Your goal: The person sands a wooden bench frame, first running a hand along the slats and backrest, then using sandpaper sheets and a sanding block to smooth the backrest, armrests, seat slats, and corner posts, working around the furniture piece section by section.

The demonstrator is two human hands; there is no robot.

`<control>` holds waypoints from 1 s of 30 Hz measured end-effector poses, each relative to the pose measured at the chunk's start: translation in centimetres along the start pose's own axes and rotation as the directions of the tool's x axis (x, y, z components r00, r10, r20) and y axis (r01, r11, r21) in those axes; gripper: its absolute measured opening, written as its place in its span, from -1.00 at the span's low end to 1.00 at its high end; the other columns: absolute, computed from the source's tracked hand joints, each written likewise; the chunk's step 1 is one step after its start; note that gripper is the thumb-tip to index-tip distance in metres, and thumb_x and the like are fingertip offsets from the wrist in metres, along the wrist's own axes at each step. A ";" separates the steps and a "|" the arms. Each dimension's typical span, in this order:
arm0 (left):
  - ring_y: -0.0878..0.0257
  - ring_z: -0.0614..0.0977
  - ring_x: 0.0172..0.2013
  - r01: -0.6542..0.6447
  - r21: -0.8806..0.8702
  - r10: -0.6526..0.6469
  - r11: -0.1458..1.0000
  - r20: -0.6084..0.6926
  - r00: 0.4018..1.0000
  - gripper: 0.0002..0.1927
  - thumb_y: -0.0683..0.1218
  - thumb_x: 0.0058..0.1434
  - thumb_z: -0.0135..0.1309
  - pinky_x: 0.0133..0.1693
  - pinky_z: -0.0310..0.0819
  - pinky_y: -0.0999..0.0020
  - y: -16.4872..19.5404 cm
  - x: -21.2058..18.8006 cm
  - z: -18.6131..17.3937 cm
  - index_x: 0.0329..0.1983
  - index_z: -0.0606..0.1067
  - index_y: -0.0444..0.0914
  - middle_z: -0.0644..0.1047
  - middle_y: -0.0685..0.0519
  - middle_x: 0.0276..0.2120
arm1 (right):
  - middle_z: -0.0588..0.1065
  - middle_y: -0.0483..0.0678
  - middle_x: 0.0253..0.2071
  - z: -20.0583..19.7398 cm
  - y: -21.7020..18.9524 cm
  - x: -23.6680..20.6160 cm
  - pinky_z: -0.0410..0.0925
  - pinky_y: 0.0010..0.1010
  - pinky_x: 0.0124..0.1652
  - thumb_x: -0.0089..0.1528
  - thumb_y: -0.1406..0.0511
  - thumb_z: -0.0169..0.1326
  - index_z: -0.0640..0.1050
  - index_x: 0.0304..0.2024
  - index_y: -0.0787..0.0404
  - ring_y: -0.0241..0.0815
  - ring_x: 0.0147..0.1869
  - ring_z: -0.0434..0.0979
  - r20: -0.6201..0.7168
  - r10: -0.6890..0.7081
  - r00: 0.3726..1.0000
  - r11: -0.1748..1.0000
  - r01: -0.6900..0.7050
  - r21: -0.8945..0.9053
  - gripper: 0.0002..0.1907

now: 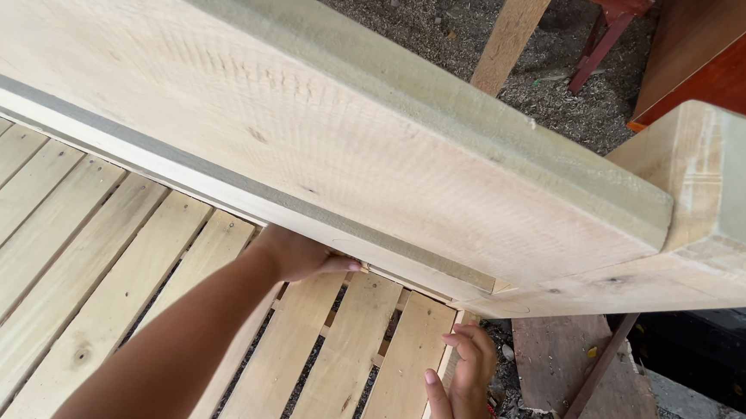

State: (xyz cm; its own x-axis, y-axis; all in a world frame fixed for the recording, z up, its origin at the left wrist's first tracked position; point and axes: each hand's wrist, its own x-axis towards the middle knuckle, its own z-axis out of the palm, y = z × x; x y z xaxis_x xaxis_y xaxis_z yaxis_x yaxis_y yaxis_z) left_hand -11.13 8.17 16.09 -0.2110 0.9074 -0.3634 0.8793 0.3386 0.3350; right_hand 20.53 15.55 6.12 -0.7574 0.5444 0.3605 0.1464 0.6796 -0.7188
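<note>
A thick pale wooden board (308, 136) runs slantwise across the view, joined at the right to a squared wooden post (719, 196). Below it lies a row of pale wooden slats (101, 279) with small gaps between them. My left hand (297, 255) reaches under the board's lower edge, fingers pressed against its underside; the fingertips are hidden. My right hand (464, 388) rests at the outer edge of the last slat (402, 367), fingers curled loosely, holding nothing that I can see.
Gravelly, sawdust-strewn ground (453, 25) lies beyond the board. A leaning wooden plank (509, 37) and a reddish-brown panel (727, 59) stand at the top right. A scrap board (571, 360) and a thin dark rod (591, 382) lie on the ground at lower right.
</note>
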 end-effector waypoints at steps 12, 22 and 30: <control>0.21 0.47 0.29 -0.017 -0.235 -0.002 0.972 -0.080 0.997 -0.25 0.50 0.00 0.00 0.36 0.14 0.22 1.9 0.3 0.1 0.20 0.55 0.12 0.58 0.24 0.18 | 0.13 0.19 0.28 -0.8 -1.0 0.5 -0.14 0.05 0.37 0.29 0.23 -0.05 0.23 0.21 0.34 0.18 0.45 0.02 0.030 -0.021 0.999 1.000 0.021 0.002 -0.50; 0.04 0.16 0.43 0.080 -0.092 -0.079 0.993 0.021 0.997 -0.31 0.43 0.30 -0.23 0.38 -0.12 -0.04 8.6 5.5 6.4 0.42 0.27 0.10 0.26 0.16 0.41 | 0.13 0.18 0.28 -0.6 -0.8 0.6 -0.11 0.03 0.40 0.27 0.28 -0.03 0.22 0.21 0.36 0.14 0.45 0.04 0.015 -0.027 1.000 0.998 0.026 0.061 -0.49; -0.04 0.27 0.40 0.200 -0.017 -0.199 0.980 -0.176 0.964 -0.43 0.26 0.35 -0.15 0.39 -0.03 -0.07 -0.5 1.3 2.2 0.33 0.43 -0.04 0.40 0.00 0.34 | 0.14 0.19 0.27 0.1 -0.3 0.3 -0.10 0.05 0.39 0.25 0.27 -0.01 0.24 0.18 0.36 0.18 0.47 0.00 0.015 0.019 1.000 1.000 -0.019 0.021 -0.50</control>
State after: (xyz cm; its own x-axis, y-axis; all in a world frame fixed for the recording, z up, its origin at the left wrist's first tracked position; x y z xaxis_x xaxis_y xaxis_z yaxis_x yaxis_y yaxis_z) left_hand -10.92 8.64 13.52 -0.4539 0.8510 -0.2640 0.8120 0.5171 0.2707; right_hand 20.23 15.48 6.40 -0.7641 0.5495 0.3380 0.1473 0.6586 -0.7379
